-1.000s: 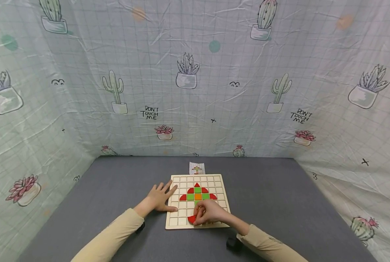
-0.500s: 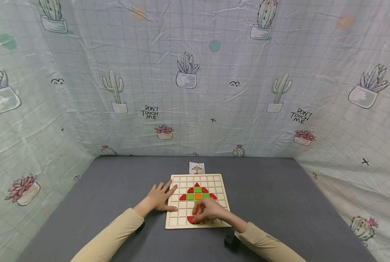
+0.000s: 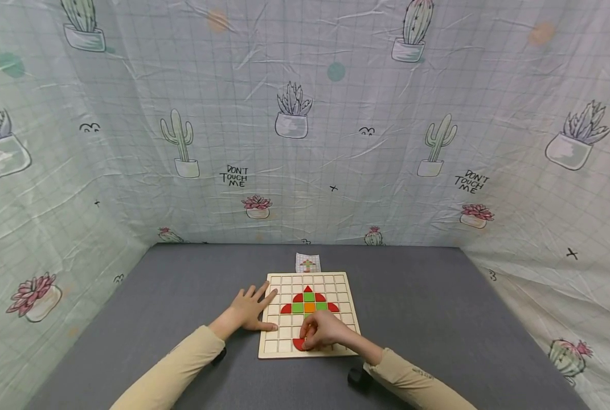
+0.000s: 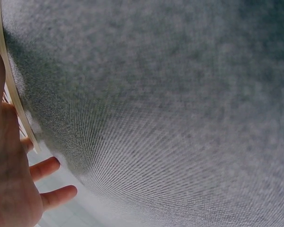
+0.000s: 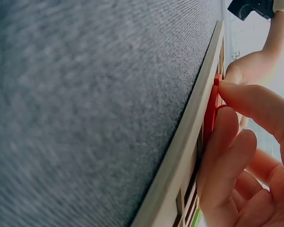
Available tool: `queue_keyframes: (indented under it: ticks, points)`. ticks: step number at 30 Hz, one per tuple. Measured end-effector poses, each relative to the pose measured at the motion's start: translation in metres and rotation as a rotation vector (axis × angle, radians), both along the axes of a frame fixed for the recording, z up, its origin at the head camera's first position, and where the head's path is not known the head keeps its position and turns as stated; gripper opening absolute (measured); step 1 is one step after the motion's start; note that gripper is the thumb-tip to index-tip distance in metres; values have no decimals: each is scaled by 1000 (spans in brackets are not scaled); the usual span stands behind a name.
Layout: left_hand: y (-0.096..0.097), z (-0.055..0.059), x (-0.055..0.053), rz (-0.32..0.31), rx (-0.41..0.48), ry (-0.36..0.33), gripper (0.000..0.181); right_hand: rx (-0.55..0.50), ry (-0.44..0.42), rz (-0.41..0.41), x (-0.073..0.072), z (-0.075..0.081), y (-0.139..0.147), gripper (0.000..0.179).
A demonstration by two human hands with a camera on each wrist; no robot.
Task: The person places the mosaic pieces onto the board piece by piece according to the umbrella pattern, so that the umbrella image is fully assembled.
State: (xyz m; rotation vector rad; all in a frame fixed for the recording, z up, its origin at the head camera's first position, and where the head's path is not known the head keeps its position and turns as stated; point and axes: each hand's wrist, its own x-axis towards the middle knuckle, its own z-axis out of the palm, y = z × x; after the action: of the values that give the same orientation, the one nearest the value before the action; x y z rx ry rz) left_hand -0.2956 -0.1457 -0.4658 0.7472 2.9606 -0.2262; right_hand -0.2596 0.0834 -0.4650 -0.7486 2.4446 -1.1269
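Observation:
A square wooden grid board [image 3: 285, 335] lies on the grey table, with flat red, green and orange tiles set in its cells. My left hand [image 3: 248, 310] rests with fingers spread over the board's left edge. Near the front edge, my right hand [image 3: 325, 330] pinches a red quarter-circle tile between thumb and forefinger, low over the cells. Red tiles [image 5: 210, 111] show at those fingertips in the right wrist view. One red curved tile [image 3: 298, 344] sits just left of the thumb in the head view. The right hand hides the cells beneath it.
A small printed pattern card [image 3: 307, 263] lies behind the board's far edge. Dark wrist devices [image 3: 359, 377] sit beneath the sleeves. A curtain [image 3: 305, 171] printed with cactus drawings surrounds the grey table [image 3: 412, 319] at the back and sides.
My right hand and forearm have shifted slightly left over the front row, and the red tile beside the thumb now lies straighter in its cell. The left hand stays put.

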Motion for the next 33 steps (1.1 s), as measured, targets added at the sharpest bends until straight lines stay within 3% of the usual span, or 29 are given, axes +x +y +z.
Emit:
queue_keyframes:
  ticks: [14, 24, 33]
  points:
    - [-1, -2, -1, -2, -3, 1, 87, 57, 15, 10, 2, 7, -3, 13]
    - [-3, -2, -1, 1, 3, 0, 87, 193, 159, -9, 2, 3, -12, 20]
    - [-2, -3, -2, -3, 13, -7, 88, 108, 115, 8, -4, 2, 0, 17]
